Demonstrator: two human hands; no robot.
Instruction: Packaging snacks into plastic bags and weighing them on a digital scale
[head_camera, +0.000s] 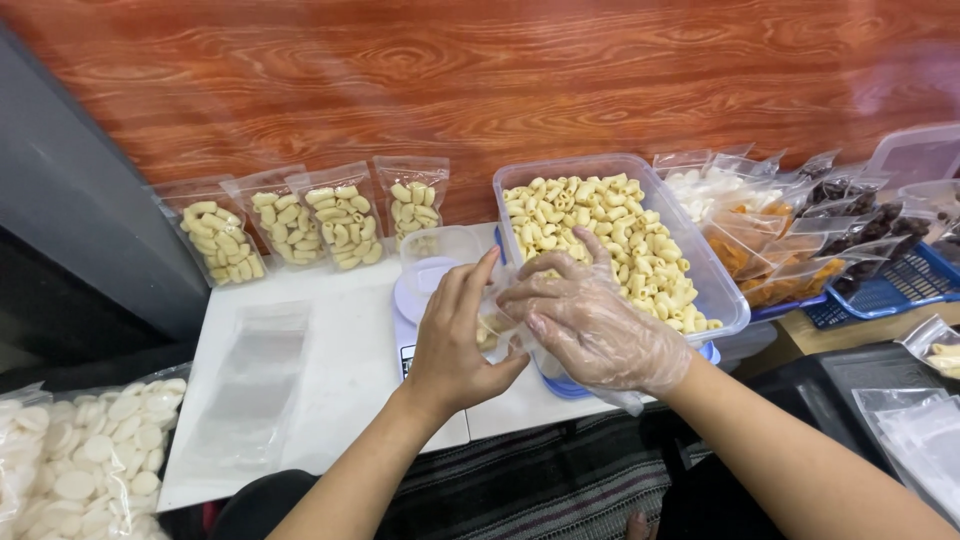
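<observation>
My left hand (455, 340), bare, holds a small clear bag (495, 325) with a few pale pasta pieces in it. My right hand (590, 320), in a thin clear glove, pinches the same bag's top, just in front of a clear plastic tub (720, 290) heaped with pale curved pasta pieces (600, 235). Both hands hover over a small white scale (420, 300) that carries a clear cup (440, 250). Part of the bag is hidden by my fingers.
Several filled pasta bags (300, 220) lean against the wood-grain wall. A stack of flat empty bags (245, 385) lies on the white table (340, 400). A bag of white round chips (90, 455) sits lower left. Blue baskets (900, 285) with dried-fruit bags stand right.
</observation>
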